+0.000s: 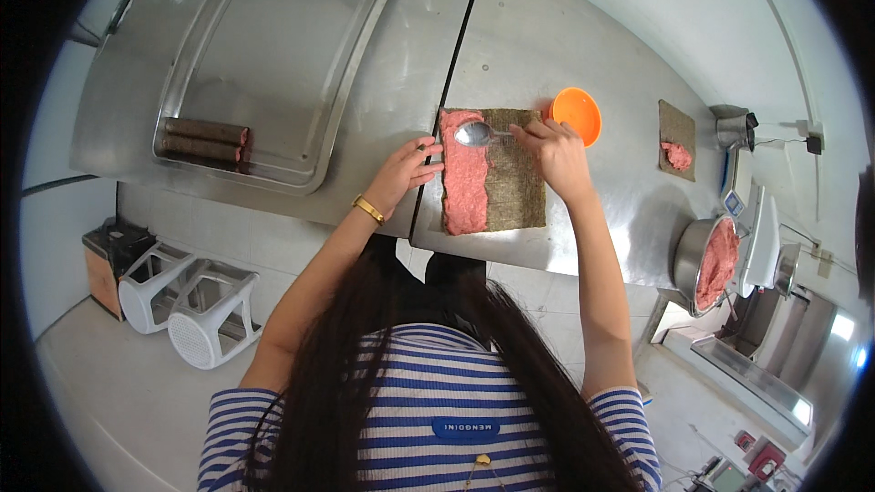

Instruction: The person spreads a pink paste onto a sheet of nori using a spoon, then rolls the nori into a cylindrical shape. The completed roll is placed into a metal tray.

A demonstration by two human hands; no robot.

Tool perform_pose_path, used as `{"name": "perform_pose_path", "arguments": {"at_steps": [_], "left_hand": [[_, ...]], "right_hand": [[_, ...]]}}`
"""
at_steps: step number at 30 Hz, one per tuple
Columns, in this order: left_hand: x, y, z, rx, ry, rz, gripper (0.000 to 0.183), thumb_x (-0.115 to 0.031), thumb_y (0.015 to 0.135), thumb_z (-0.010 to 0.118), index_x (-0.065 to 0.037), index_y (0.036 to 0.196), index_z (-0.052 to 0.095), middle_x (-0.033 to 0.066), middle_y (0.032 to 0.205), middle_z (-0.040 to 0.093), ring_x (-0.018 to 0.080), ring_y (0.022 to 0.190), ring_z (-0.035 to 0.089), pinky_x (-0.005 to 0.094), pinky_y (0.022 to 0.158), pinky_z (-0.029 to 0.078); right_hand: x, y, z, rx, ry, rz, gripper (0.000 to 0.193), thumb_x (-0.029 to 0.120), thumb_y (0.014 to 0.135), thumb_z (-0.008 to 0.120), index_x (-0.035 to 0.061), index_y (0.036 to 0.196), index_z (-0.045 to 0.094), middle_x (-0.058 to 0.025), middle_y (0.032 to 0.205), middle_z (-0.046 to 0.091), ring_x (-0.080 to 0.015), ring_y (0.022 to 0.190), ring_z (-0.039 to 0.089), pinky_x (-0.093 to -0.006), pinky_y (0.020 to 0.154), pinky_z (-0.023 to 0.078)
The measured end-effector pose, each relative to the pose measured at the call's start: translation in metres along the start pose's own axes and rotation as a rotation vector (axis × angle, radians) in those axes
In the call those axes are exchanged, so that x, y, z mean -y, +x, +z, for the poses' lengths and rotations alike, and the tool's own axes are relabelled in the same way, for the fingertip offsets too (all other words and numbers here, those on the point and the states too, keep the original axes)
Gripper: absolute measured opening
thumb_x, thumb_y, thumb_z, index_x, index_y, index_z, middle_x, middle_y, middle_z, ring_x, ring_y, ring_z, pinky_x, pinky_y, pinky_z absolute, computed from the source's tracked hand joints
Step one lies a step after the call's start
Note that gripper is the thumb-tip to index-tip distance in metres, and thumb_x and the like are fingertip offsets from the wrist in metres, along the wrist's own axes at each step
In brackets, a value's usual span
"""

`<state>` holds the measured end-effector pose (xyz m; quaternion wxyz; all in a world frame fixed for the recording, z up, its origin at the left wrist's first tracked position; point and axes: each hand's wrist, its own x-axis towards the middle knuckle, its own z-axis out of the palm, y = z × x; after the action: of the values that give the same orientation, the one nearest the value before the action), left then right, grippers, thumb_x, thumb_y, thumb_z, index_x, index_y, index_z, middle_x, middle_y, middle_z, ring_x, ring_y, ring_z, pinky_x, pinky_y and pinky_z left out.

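A dark seaweed sheet (518, 173) lies flat on the steel table, its left part covered by a band of pink minced meat (466, 187). My right hand (554, 153) grips the handle of a metal spoon (473, 134), whose bowl rests on the upper part of the meat. Fingers apart, my left hand (408, 173) is at the sheet's left edge and holds nothing; whether its fingertips touch the sheet I cannot tell. Just beyond my right hand stands an orange bowl (578, 116).
A metal tray (264, 55) at left holds rolled seaweed (206, 141). At right lie another seaweed sheet (676, 123) with a lump of meat, a steel bowl (690, 255) of minced meat and a scale (736, 184). White stools (214, 317) stand on the floor at left.
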<state>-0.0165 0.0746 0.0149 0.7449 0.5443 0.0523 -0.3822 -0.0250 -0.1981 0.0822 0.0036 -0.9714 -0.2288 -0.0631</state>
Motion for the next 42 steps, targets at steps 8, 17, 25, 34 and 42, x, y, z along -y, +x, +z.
{"name": "perform_pose_path", "arguments": {"at_steps": [8, 17, 25, 34, 42], "left_hand": [[0.001, 0.000, 0.000, 0.008, 0.010, -0.011, 0.047, -0.032, 0.100, 0.039, -0.003, 0.138, 0.037, 0.0117, 0.134, 0.051, 0.0250, 0.118, 0.056, 0.0340, 0.100, 0.042], [0.002, -0.002, -0.001, 0.010, -0.010, -0.025, 0.049, -0.033, 0.099, 0.041, -0.002, 0.138, 0.037, 0.0125, 0.134, 0.050, 0.0261, 0.117, 0.056, 0.0350, 0.100, 0.043], [0.000, 0.000, -0.004, 0.041, -0.024, -0.026, 0.049, -0.032, 0.100, 0.041, -0.001, 0.137, 0.037, 0.0136, 0.134, 0.050, 0.0272, 0.117, 0.057, 0.0358, 0.100, 0.044], [-0.002, 0.001, -0.004, 0.030, 0.006, -0.047, 0.050, -0.032, 0.100, 0.042, -0.001, 0.138, 0.036, 0.0136, 0.135, 0.050, 0.0264, 0.116, 0.057, 0.0344, 0.099, 0.044], [-0.007, -0.004, -0.002, 0.041, 0.039, -0.063, 0.048, -0.029, 0.102, 0.033, 0.001, 0.140, 0.031, 0.0146, 0.138, 0.047, 0.0291, 0.121, 0.053, 0.0368, 0.103, 0.041]], "right_hand": [[-0.008, 0.022, -0.006, -0.073, -0.109, 0.022, 0.036, 0.003, 0.068, 0.059, 0.0124, 0.101, 0.070, -0.0006, 0.079, 0.058, -0.0172, 0.078, 0.059, -0.0318, 0.066, 0.047], [0.029, -0.005, -0.010, 0.144, -0.001, 0.096, 0.027, 0.011, 0.078, 0.057, 0.0129, 0.102, 0.069, -0.0033, 0.083, 0.061, -0.0211, 0.076, 0.064, -0.0355, 0.061, 0.052], [0.054, -0.070, -0.043, 0.361, 0.255, 0.094, 0.037, 0.005, 0.070, 0.062, 0.0147, 0.104, 0.070, -0.0053, 0.080, 0.059, -0.0247, 0.072, 0.063, -0.0381, 0.060, 0.051], [0.025, -0.022, -0.023, 0.054, 0.139, 0.113, 0.037, 0.006, 0.070, 0.064, 0.0132, 0.106, 0.070, -0.0028, 0.081, 0.060, -0.0234, 0.073, 0.061, -0.0367, 0.061, 0.050], [0.016, 0.008, -0.001, -0.081, 0.021, 0.049, 0.029, 0.007, 0.073, 0.061, 0.0123, 0.100, 0.071, -0.0013, 0.079, 0.060, -0.0202, 0.076, 0.061, -0.0350, 0.063, 0.051]]}}
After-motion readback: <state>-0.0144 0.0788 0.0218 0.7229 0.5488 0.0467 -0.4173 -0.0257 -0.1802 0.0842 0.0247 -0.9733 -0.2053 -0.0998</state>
